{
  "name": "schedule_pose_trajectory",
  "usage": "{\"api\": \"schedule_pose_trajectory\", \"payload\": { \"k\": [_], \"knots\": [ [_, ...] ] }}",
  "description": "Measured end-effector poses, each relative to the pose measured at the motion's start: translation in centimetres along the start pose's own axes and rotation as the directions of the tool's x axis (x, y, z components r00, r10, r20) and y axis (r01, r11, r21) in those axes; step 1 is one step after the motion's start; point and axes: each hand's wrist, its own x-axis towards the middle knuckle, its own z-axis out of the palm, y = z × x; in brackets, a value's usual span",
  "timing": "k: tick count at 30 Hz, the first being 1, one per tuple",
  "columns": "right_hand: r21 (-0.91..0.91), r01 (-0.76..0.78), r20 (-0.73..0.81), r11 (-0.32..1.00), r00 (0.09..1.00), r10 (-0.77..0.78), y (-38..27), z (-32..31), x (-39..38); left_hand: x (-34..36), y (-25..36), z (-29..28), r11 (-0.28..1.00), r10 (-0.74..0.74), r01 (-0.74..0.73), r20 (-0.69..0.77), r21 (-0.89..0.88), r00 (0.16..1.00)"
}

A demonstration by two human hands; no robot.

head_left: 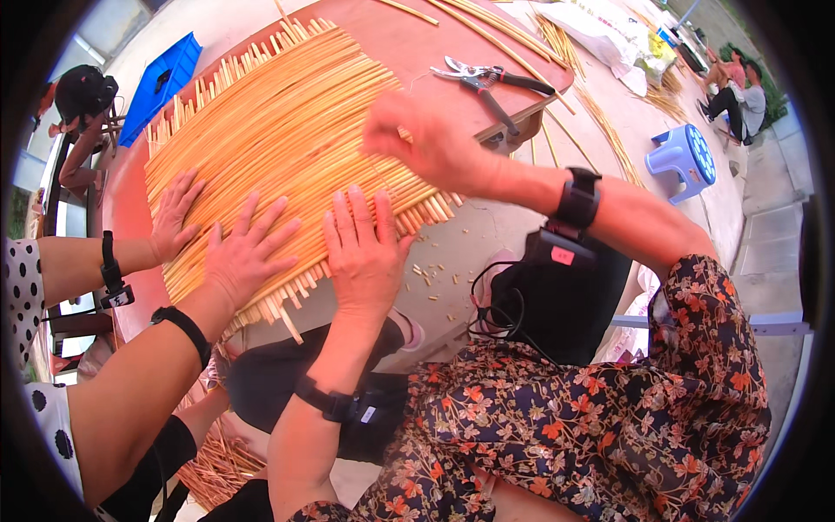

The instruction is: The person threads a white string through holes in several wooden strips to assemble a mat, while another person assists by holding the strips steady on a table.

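A mat of yellow straw-like stalks [270,130], laid side by side with uneven ends, covers much of the red-brown table [383,39]. My left hand [361,252] lies flat on its near edge, fingers stretched out. Above the mat's right edge, my right hand [426,143] is raised with its fingers curled and somewhat blurred. Whatever it may be pinching is hidden; a faint thread seems to show close by. A co-worker in spotted sleeves presses one hand [248,248] on the mat beside my left hand, and another hand [177,216] at its left edge.
Pruning shears [496,80] with dark handles lie at the table's right corner, beside my right hand. Loose long stalks [500,35] extend beyond them. A blue crate [161,87] stands far left, a blue-and-white stool [683,161] at right. Cut bits litter the floor. Other people sit farther off.
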Motion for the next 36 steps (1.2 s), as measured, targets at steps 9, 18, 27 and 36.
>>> {"api": "schedule_pose_trajectory", "payload": {
  "k": [9, 18, 27, 36],
  "knots": [
    [0.669, -0.256, 0.082, 0.698, 0.958, 0.274, 4.6, -6.7, 6.0, -0.2, 0.2, -0.1, 1.000, 0.007, -0.007, 0.002, -0.014, 1.000],
    [0.396, -0.032, -0.533, 0.918, 0.806, 0.258, 6.8, -21.8, 19.4, -0.5, 0.3, -0.6, 1.000, -0.012, 0.012, 0.034, 0.003, 0.999],
    [0.376, -0.209, -0.212, 0.903, 0.929, 0.303, 4.4, -15.2, 16.4, -1.2, 0.0, -0.6, 1.000, -0.028, 0.028, 0.019, 0.006, 0.999],
    [-0.057, -0.134, 0.602, 0.989, 0.786, 0.142, -0.3, -3.3, 3.4, -3.3, -2.5, -2.1, 0.994, -0.036, 0.033, 0.034, 0.103, 0.999]
  ]
}}
